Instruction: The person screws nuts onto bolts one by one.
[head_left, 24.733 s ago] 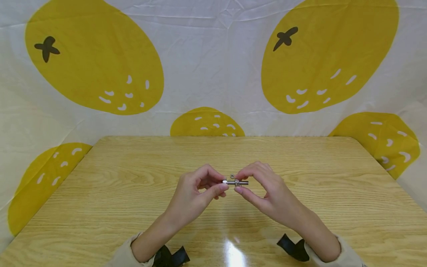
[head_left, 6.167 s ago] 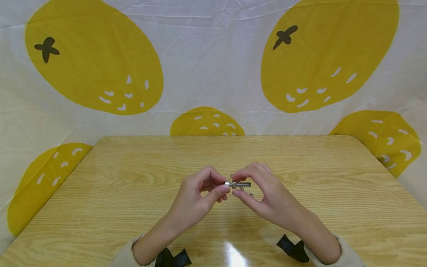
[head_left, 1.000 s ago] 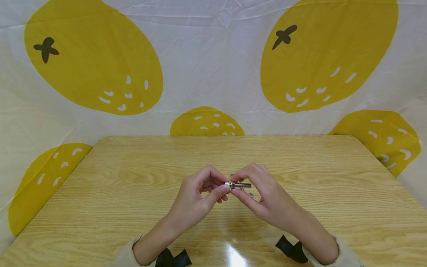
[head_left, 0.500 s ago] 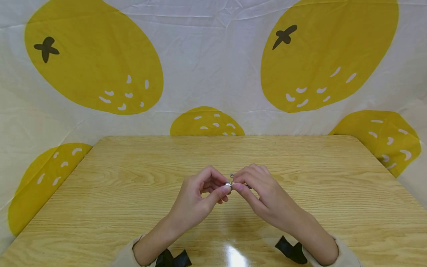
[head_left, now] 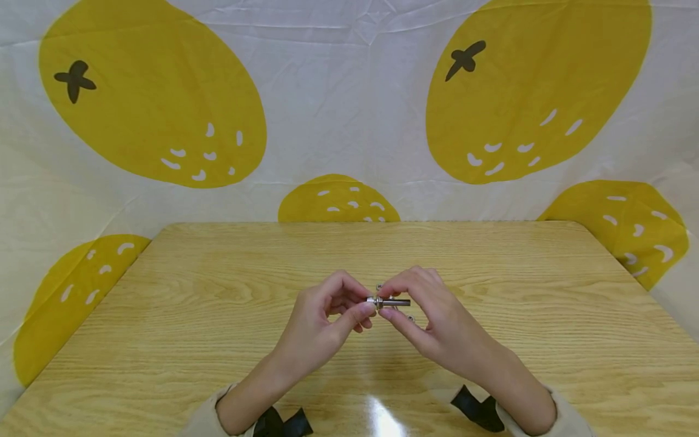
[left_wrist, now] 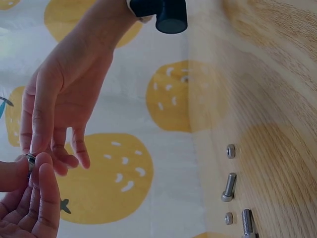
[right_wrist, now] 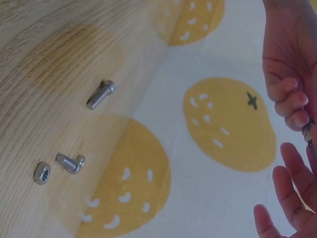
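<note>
Left hand pinches a bolt at its left end; right hand apparently its nut, partly hiding loose bolts.

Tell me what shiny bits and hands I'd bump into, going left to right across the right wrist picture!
Nut → lower bolt → upper bolt → the two hands by the right edge.

A creased white fabric sheet, printed with large yellow fruit shapes bearing white flecks, fills the upper half of the frame behind a pale-yellow wood-grain counter; a white light reflection gleams at bottom centre.
</note>
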Tool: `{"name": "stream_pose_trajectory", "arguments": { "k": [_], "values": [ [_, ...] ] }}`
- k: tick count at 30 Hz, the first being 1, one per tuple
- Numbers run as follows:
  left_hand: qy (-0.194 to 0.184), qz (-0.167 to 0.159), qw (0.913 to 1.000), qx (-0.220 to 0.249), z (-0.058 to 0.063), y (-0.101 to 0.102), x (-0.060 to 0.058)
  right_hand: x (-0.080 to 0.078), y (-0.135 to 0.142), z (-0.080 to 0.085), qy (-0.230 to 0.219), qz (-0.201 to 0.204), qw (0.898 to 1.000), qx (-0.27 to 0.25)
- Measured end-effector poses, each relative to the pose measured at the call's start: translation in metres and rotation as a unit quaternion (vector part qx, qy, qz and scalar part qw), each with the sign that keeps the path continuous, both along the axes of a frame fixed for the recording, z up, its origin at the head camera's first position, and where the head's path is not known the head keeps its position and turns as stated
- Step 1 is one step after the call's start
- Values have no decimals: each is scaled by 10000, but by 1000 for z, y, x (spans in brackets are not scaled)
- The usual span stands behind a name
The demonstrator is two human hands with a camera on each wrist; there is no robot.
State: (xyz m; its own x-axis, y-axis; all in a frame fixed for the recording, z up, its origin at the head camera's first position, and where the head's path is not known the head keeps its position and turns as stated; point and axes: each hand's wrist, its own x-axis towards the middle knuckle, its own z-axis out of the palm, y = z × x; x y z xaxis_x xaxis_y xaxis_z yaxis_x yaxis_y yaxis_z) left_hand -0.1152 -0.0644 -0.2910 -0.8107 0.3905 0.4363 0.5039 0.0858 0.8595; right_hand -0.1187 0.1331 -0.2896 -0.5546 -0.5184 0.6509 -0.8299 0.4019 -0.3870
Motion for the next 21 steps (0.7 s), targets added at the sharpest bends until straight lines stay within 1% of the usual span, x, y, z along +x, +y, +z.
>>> {"name": "stream_pose_trajectory", "arguments": {
  "k": [15, 21],
  "values": [
    [67, -115, 9999, 64, 0, -1, 0, -1, -1, -1, -62, -76, 9999, 86],
    [74, -112, 9999, 50, -1, 0, 0, -1, -1, -2, -150, -314, 9993, 149]
  ]
}}
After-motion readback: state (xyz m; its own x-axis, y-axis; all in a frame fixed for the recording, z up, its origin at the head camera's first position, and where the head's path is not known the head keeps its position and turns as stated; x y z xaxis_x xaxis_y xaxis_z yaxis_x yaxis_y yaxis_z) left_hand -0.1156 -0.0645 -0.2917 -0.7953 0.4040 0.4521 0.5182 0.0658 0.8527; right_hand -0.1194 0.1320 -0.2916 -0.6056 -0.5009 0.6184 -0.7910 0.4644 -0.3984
